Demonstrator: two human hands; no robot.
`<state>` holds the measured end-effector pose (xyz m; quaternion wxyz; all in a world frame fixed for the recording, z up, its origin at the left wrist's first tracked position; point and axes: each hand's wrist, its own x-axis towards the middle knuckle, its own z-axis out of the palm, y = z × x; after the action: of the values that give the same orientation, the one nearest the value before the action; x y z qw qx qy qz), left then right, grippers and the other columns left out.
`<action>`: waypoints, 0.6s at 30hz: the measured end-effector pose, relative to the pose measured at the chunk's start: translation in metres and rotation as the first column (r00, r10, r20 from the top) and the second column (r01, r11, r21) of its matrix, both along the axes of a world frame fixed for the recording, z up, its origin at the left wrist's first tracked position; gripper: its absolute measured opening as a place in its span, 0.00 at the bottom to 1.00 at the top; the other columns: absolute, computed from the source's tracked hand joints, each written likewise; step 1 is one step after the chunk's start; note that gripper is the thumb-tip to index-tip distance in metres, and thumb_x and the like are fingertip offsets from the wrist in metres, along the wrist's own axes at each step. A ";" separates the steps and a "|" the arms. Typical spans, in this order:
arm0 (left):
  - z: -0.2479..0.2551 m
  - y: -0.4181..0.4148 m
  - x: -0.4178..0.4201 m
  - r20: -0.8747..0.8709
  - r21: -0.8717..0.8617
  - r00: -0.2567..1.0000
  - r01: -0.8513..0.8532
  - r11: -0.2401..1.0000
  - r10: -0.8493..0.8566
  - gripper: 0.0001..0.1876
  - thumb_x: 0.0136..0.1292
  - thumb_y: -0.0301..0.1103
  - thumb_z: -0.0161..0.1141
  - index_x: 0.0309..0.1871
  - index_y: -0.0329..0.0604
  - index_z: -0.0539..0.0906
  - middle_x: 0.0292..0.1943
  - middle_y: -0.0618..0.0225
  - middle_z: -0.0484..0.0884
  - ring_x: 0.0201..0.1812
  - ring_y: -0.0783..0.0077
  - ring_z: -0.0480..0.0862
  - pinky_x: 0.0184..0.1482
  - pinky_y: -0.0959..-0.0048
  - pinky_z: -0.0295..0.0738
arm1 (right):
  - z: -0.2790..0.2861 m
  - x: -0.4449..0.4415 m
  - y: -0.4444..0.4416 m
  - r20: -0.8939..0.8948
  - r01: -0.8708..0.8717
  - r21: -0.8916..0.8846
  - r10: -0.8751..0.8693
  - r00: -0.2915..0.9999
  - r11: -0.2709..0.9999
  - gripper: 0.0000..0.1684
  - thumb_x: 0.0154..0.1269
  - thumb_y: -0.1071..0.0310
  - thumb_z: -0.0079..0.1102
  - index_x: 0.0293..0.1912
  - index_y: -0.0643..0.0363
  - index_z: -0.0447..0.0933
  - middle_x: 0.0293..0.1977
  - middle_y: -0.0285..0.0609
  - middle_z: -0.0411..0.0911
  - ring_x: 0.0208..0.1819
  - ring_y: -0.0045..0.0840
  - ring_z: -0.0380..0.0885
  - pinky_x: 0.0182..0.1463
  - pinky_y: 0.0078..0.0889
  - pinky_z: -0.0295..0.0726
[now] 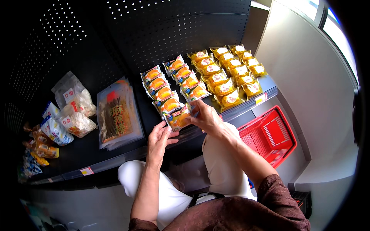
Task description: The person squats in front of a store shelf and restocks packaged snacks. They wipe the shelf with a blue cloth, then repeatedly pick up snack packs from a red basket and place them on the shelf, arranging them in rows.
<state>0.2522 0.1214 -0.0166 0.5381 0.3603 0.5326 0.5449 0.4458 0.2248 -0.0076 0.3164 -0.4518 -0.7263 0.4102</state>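
In the head view, my right hand [206, 115] pinches the right edge of a wrapped bun packet [179, 119] with an orange bun printed on it. This packet is at the front of the left row, near the shelf lip. My left hand [159, 141] is at the packet's lower left corner, fingers spread, and seems to touch it with thumb and index finger. Behind it a row of matching packets [164, 93] leans back along the dark shelf [149, 131]. A second such row [189, 82] is alongside, to the right.
Yellow-wrapped cakes [222, 78] fill several rows at right. Flat clear snack bags [118, 115] are stacked left of the buns, with plump white-filled bags [76, 121] farther left. A red shopping basket [270, 134] rests on the floor by my right knee. Perforated back panel [179, 31] rises behind.
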 end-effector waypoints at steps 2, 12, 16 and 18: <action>0.002 -0.001 0.002 0.016 0.034 0.999 0.029 0.999 -0.029 0.27 0.77 0.38 0.56 0.70 0.26 0.68 0.56 0.50 0.81 0.51 0.60 0.88 0.48 0.65 0.86 | 0.009 0.007 -0.001 0.062 -0.017 -0.038 0.020 0.998 0.999 0.31 0.56 0.52 0.79 0.47 0.67 0.77 0.33 0.50 0.81 0.35 0.38 0.82 0.41 0.40 0.79; 0.019 0.008 0.006 -0.182 0.268 0.983 0.083 0.960 -0.034 0.18 0.77 0.33 0.56 0.66 0.39 0.77 0.55 0.59 0.84 0.44 0.74 0.87 0.42 0.77 0.83 | 0.041 0.081 -0.042 -0.464 0.169 -0.041 -0.168 0.870 0.985 0.20 0.62 0.61 0.76 0.40 0.60 0.73 0.30 0.27 0.61 0.35 0.14 0.65 0.39 0.20 0.71; 0.027 0.014 -0.002 -0.629 0.308 0.764 0.073 0.948 0.145 0.21 0.72 0.31 0.63 0.66 0.38 0.77 0.63 0.60 0.79 0.51 0.73 0.83 0.45 0.75 0.81 | 0.019 0.150 -0.065 -0.427 0.410 -0.020 -0.378 0.821 0.912 0.23 0.70 0.62 0.69 0.58 0.61 0.75 0.47 0.42 0.83 0.48 0.22 0.83 0.52 0.26 0.84; 0.032 0.022 -0.002 -0.822 0.261 0.550 0.130 0.956 0.149 0.27 0.66 0.31 0.67 0.67 0.36 0.74 0.71 0.56 0.69 0.63 0.60 0.77 0.59 0.64 0.78 | -0.025 0.191 -0.071 -0.319 0.520 -0.014 -0.496 0.807 0.854 0.22 0.70 0.60 0.68 0.58 0.59 0.75 0.47 0.42 0.82 0.46 0.21 0.83 0.48 0.24 0.85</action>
<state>0.2499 0.1432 0.0159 0.1582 0.6476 0.6392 0.3835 0.6369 0.1535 -0.0326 0.5415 -0.5470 -0.5343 0.3493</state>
